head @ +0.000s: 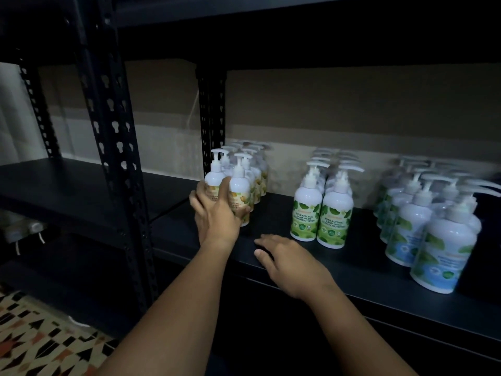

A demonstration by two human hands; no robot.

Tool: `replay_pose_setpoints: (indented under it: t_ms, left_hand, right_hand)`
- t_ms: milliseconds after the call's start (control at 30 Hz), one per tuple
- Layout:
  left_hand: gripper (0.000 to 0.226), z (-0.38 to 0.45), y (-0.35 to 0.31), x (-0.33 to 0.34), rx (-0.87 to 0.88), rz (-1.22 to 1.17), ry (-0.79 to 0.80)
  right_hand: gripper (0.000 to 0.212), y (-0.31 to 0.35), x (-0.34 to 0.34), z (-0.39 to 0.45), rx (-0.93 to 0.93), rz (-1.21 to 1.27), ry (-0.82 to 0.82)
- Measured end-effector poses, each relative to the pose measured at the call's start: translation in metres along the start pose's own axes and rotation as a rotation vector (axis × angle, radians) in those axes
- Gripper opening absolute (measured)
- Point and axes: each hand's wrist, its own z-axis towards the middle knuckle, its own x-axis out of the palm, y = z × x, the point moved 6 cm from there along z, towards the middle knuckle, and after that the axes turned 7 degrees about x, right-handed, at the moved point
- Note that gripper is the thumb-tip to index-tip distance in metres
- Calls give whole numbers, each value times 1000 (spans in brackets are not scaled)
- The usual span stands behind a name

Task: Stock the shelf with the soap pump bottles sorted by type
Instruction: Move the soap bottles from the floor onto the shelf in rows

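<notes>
Three groups of white soap pump bottles stand in rows on the black shelf [273,213]. Yellow-label bottles [257,175] are at the left, green-label bottles [322,213] in the middle, blue-label bottles [436,240] at the right. My left hand [217,213] grips the two front yellow-label bottles [240,185], with one finger between them and the thumb round the right one. They stand upright on the shelf. My right hand [290,261] rests palm down on the shelf's front edge, fingers spread and holding nothing, between the yellow and green groups.
A black perforated upright [119,158] stands left of the bottles, with another [211,109] behind the yellow group. A lower adjoining shelf [67,185] extends left. A shelf board [298,36] hangs overhead. Brown backing [352,104] closes the rear. Patterned floor [40,340] shows at bottom left.
</notes>
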Motion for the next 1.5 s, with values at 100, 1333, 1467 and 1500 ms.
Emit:
replay_pose_setpoints:
  t_ms: [100,1333,1467,1500]
  left_hand:
    - [79,2,1,1,7,14,9]
    - [85,-1,1,9,-21,70,93]
    - [86,-2,2,9,-28,73,102]
    - [87,-2,1,8,-29,66,106]
  right_hand:
    - [49,-1,1,0,-3,-1,1]
    - [48,0,-3,-5,-20,3,-32]
    - [48,0,-4,-5,-22,7,-30]
    - [48,0,-3,-5,-22,8,-29]
